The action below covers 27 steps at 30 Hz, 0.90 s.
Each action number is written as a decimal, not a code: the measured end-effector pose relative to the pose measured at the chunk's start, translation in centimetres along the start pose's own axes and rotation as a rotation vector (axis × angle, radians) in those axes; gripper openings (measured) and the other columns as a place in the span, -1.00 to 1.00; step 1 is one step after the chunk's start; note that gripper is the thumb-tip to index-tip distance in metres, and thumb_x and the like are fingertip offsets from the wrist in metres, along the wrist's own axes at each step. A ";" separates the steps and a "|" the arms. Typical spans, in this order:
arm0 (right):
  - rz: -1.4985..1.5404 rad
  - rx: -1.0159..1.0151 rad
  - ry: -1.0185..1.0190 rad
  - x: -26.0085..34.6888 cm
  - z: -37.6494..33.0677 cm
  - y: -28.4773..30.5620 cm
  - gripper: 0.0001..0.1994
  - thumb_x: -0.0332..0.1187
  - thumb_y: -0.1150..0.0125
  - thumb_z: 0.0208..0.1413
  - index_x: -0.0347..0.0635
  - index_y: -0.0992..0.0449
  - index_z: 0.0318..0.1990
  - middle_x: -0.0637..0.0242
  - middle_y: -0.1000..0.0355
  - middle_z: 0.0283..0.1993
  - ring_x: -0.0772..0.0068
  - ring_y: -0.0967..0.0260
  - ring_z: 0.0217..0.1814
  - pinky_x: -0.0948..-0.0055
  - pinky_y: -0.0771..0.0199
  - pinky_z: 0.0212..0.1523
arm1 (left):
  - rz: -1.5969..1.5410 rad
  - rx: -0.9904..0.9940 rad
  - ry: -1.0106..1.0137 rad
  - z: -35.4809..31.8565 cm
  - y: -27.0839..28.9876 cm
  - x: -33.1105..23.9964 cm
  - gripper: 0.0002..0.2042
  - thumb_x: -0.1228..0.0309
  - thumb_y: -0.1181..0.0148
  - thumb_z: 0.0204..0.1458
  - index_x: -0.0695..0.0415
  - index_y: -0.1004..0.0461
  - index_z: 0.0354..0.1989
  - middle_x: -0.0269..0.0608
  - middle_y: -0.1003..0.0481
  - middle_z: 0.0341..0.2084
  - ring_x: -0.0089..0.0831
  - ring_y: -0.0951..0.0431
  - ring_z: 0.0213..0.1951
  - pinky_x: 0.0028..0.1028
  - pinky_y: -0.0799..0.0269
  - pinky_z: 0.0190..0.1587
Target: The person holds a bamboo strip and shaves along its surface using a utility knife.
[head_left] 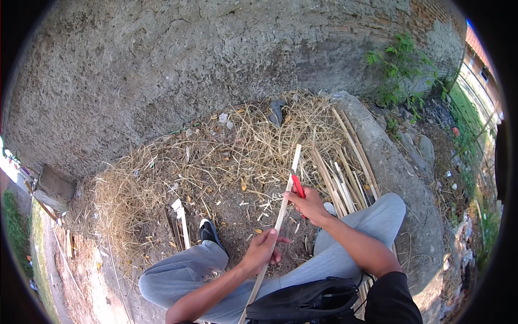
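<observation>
My left hand is closed round a long, thin, pale wooden strip, which slants up and away from my lap. Higher along the strip, my right hand grips a red utility knife. The knife's narrow tip lies against the strip's side, just beyond my right thumb. How deep the blade sits in the wood, if at all, is too small to tell. Pale shavings are scattered on the ground past my hands.
More wooden strips lie to the right, between my knee and a concrete ledge. Dry straw covers much of the ground. A rough wall rises ahead. A black bag rests at my lap. One dark shoe shows.
</observation>
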State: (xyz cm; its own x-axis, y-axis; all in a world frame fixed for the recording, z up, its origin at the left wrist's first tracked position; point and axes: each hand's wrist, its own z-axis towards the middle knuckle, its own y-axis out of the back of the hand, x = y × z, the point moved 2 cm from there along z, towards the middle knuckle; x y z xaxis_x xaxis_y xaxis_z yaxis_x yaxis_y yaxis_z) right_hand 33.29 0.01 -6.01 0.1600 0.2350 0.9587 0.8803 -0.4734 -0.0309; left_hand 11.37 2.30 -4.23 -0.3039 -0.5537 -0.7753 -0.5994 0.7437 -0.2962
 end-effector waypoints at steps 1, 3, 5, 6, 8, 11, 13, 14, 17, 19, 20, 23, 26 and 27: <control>-0.003 0.001 0.003 0.4 0.0 0.0 -0.70 -0.14 -0.34 0.24 -0.25 -0.56 -0.22 0.48 -0.40 -0.52 0.67 -0.21 -0.57 0.50 -0.17 -0.55 | 0.103 -0.035 -0.036 0.2 -0.1 -0.2 -0.59 0.18 0.25 0.48 0.21 -0.29 0.28 -0.10 -0.53 -0.05 -0.55 -0.49 -0.58 -0.58 -0.39 -0.57; -0.304 -0.092 0.190 1.4 -0.3 0.2 -0.63 -0.06 -0.19 0.32 -0.25 -0.57 -0.13 0.35 -0.44 -0.52 0.52 -0.31 -0.54 0.40 -0.29 -0.48 | 0.113 -0.082 -0.070 0.0 -0.1 -0.4 -0.60 0.19 0.25 0.48 0.22 -0.32 0.25 -0.13 -0.53 -0.08 -0.61 -0.37 -0.64 -0.60 -0.30 -0.61; -0.538 -0.120 0.245 2.5 -0.6 0.7 -0.57 -0.02 -0.02 0.40 -0.21 -0.57 0.05 0.23 -0.48 -0.49 0.29 -0.41 -0.50 0.27 -0.39 -0.39 | 0.122 -0.129 -0.099 -0.3 -0.2 -0.5 -0.61 0.21 0.25 0.48 0.22 -0.35 0.22 -0.17 -0.53 -0.11 -0.67 -0.26 -0.69 -0.61 -0.21 -0.66; -0.587 -0.136 0.294 3.2 -0.8 1.0 -0.56 -0.03 0.01 0.41 -0.18 -0.55 0.12 0.21 -0.49 -0.47 0.21 -0.44 -0.48 0.23 -0.42 -0.36 | 0.102 -0.138 -0.127 -0.4 -0.2 -0.6 -0.62 0.21 0.24 0.48 0.21 -0.35 0.23 -0.17 -0.53 -0.13 -0.68 -0.24 -0.71 -0.61 -0.20 -0.67; -0.740 -0.186 0.473 3.7 -1.2 1.5 -0.58 -0.08 -0.01 0.41 -0.09 -0.51 0.25 0.21 -0.54 -0.41 0.10 -0.49 -0.44 0.18 -0.47 -0.36 | 0.081 -0.146 -0.154 -0.6 0.0 -0.7 -0.62 0.22 0.24 0.48 0.20 -0.34 0.24 -0.18 -0.53 -0.14 -0.68 -0.22 -0.72 -0.60 -0.19 -0.67; -0.766 -0.164 0.625 4.5 -1.7 1.7 -0.67 -0.19 -0.15 0.35 -0.09 -0.60 0.15 0.17 -0.52 -0.39 0.16 -0.45 -0.46 0.25 -0.42 -0.41 | 0.111 -0.147 -0.197 -1.0 0.2 -0.9 -0.63 0.23 0.23 0.48 0.20 -0.35 0.23 -0.20 -0.53 -0.11 -0.69 -0.21 -0.73 -0.61 -0.19 -0.68; -0.814 -0.194 0.674 4.1 -1.8 1.9 -0.69 -0.22 -0.18 0.32 -0.07 -0.61 0.13 0.18 -0.51 -0.41 0.17 -0.46 -0.46 0.25 -0.43 -0.43 | 0.170 -0.149 -0.173 -1.2 0.2 -1.3 -0.64 0.24 0.22 0.48 0.20 -0.36 0.21 -0.20 -0.54 -0.08 -0.70 -0.21 -0.74 -0.61 -0.17 -0.69; -0.860 -0.222 0.722 4.0 -1.9 1.9 -0.71 -0.24 -0.20 0.30 -0.06 -0.62 0.11 0.20 -0.50 -0.42 0.18 -0.47 -0.46 0.24 -0.44 -0.45 | 0.171 -0.148 -0.175 -1.2 0.3 -1.3 -0.64 0.24 0.22 0.48 0.20 -0.36 0.21 -0.20 -0.54 -0.08 -0.70 -0.21 -0.74 -0.61 -0.17 -0.69; -0.947 -0.221 0.683 4.4 -2.4 1.2 -0.72 -0.24 -0.20 0.30 -0.05 -0.63 0.09 0.25 -0.46 -0.46 0.17 -0.48 -0.47 0.23 -0.47 -0.45 | 0.195 -0.168 -0.192 -1.3 0.9 -0.7 -0.64 0.24 0.23 0.48 0.20 -0.38 0.20 -0.21 -0.55 -0.04 -0.70 -0.20 -0.74 -0.61 -0.16 -0.69; -0.967 -0.230 0.710 3.9 -2.3 1.3 -0.71 -0.23 -0.21 0.29 -0.04 -0.62 0.10 0.26 -0.45 -0.46 0.17 -0.47 -0.48 0.22 -0.47 -0.45 | 0.200 -0.162 -0.180 -1.4 0.9 -0.6 -0.65 0.25 0.22 0.48 0.20 -0.43 0.15 -0.26 -0.56 -0.19 -0.71 -0.19 -0.74 -0.59 -0.15 -0.70; -0.985 -0.237 0.737 3.7 -2.2 1.4 -0.71 -0.23 -0.21 0.29 -0.04 -0.61 0.11 0.27 -0.43 -0.47 0.17 -0.46 -0.49 0.21 -0.47 -0.45 | 0.201 -0.159 -0.181 -1.5 0.9 -0.6 -0.65 0.25 0.22 0.48 0.20 -0.43 0.15 -0.26 -0.56 -0.19 -0.71 -0.19 -0.74 -0.59 -0.15 -0.70; -0.971 -0.211 0.779 3.2 -1.8 1.6 -0.70 -0.22 -0.21 0.29 -0.01 -0.61 0.12 0.30 -0.44 -0.46 0.18 -0.44 -0.52 0.19 -0.46 -0.49 | 0.256 -0.222 -0.200 -2.0 1.0 -0.7 -0.70 0.31 0.12 0.46 0.18 -0.55 -0.01 -0.43 -0.44 -0.51 -0.74 -0.17 -0.65 -0.59 -0.13 -0.60; -1.017 -0.294 0.857 3.1 -1.9 1.4 -0.74 -0.12 -0.21 0.28 0.05 -0.65 -0.01 0.39 -0.37 -0.54 0.25 -0.41 -0.62 0.24 -0.41 -0.65 | 0.273 -0.212 -0.292 -2.2 1.4 -0.1 -0.69 0.29 0.14 0.46 0.24 -0.49 0.00 -0.37 -0.45 -0.47 -0.72 -0.17 -0.74 -0.57 -0.12 -0.69; -1.017 -0.299 0.856 3.1 -2.0 1.4 -0.74 -0.12 -0.21 0.28 0.05 -0.65 -0.01 0.39 -0.37 -0.54 0.25 -0.41 -0.62 0.24 -0.41 -0.65 | 0.293 -0.210 -0.294 -2.3 1.5 -0.3 -0.70 0.29 0.13 0.46 0.24 -0.49 -0.02 -0.34 -0.49 -0.41 -0.72 -0.18 -0.74 -0.57 -0.13 -0.69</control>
State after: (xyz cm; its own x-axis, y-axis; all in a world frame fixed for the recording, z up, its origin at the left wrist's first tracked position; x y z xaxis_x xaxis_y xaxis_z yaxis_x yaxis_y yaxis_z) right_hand 34.13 -1.58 -2.48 -0.9166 0.0432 0.3975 0.2950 -0.5980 0.7452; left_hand 8.85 2.74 -3.14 -0.2780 -0.1792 -0.9437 -0.6660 0.7439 0.0550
